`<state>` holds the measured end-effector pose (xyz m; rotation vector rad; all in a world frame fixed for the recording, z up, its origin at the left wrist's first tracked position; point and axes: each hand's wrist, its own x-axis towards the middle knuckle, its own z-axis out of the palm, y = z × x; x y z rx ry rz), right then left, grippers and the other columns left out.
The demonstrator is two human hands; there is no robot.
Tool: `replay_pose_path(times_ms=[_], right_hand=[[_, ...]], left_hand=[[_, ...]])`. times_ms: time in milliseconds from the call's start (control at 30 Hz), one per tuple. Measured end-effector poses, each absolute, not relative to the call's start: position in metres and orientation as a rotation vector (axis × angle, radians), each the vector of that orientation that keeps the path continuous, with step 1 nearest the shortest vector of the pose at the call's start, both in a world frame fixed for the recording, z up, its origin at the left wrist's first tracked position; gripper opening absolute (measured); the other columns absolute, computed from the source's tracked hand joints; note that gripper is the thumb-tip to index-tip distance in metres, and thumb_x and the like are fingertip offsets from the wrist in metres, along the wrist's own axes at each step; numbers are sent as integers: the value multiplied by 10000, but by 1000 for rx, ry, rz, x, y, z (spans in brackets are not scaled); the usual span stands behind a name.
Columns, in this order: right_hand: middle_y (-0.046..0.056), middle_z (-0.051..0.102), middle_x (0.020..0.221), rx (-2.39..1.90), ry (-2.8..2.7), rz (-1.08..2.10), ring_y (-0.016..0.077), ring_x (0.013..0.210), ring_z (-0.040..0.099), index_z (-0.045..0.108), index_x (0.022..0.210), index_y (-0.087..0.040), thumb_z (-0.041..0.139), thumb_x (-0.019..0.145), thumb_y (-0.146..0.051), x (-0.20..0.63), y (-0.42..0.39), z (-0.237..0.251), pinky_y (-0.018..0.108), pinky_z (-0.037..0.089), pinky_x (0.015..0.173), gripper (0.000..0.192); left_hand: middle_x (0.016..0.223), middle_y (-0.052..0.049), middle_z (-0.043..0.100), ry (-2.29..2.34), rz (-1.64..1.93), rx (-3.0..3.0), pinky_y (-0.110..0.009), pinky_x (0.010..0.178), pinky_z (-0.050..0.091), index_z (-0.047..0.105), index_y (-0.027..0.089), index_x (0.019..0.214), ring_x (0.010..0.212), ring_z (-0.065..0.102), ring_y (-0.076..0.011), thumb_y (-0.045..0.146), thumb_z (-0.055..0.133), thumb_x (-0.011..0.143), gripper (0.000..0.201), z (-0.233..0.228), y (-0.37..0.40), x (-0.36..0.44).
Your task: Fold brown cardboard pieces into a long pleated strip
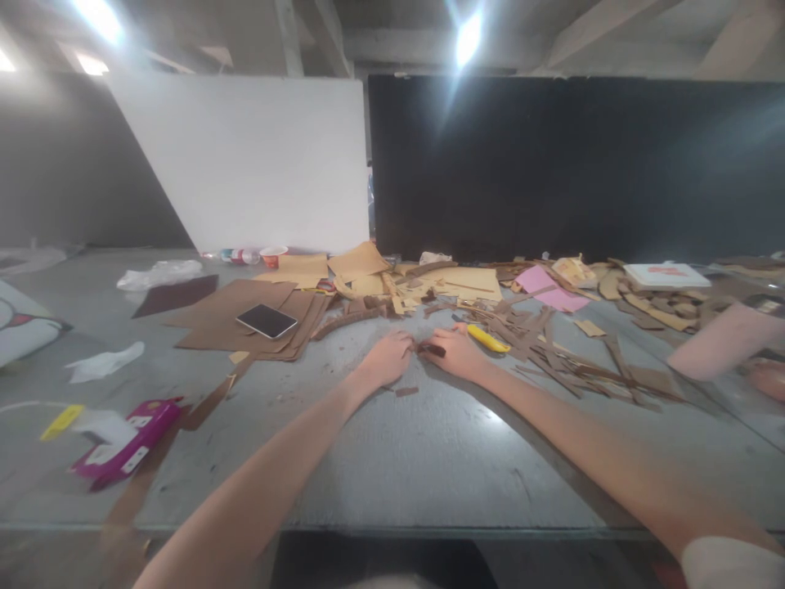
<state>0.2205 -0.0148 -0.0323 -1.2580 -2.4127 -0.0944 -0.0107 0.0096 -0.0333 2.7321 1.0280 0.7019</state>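
Small dark-brown piece [432, 349] between the half-curled hands, left [391, 357] and right [455, 352], grip on it unclear

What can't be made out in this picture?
Head view throughout:
- Small brown piece: left hand and right hand partly hide its outline.
- Flat white rectangular object with red print: lettering blurred.
- White object with black markings: cut by left edge.
- Pale sleeve: cut by bottom edge.

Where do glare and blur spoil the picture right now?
Head view: ceiling lights flare at the top, and a highlight shines on the gray table beside the right forearm; head view: the brown piece at the right hand looks soft, details unreadable; head view: the magenta power strip is blurred.
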Motion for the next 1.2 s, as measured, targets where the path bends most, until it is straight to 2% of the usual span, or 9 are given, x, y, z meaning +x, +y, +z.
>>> replay_pose_path(times_ms=[300, 567, 900, 1200], right_hand=[[34, 733, 936, -1264, -2346, -15, 182, 896, 656, 809, 1120, -250, 587, 1091, -361, 223, -14, -31, 394, 303, 1002, 250], [68, 752, 978, -1268, -2368, 58, 222, 925, 645, 810, 1121, -229, 615, 1078, -405, 222, -17, -27, 413, 297, 997, 267], [55, 755, 1026, -1204, -2367, -10, 197, 928, 648, 791, 1135, -249, 453, 1146, -384, 222, -14, -30, 407, 284, 980, 364], [52, 735, 937, -1228, -2373, -26, 187, 852, 628, 766, 1023, -203, 479, 1126, -352, 221, -16, -28, 391, 302, 956, 340]], left_hand=[[1206, -85, 774, 1091, 724, 2557, -339, 1090, 525, 786, 182, 1123, 1173, 696, -226, 50, 461, 946, 393, -25, 7, -13], [1176, -87, 773, 1089, 721, 2554, -345, 1058, 534, 780, 189, 1149, 1140, 699, -237, 63, 464, 947, 396, -25, 7, -14], [1205, -88, 773, 1055, 715, 2592, -357, 1104, 520, 775, 180, 1182, 1204, 683, -235, 78, 463, 956, 399, -25, 6, -14], [1291, -89, 763, 1028, 704, 2654, -386, 1147, 511, 776, 178, 1248, 1263, 669, -245, 66, 476, 935, 448, -26, 6, -15]])
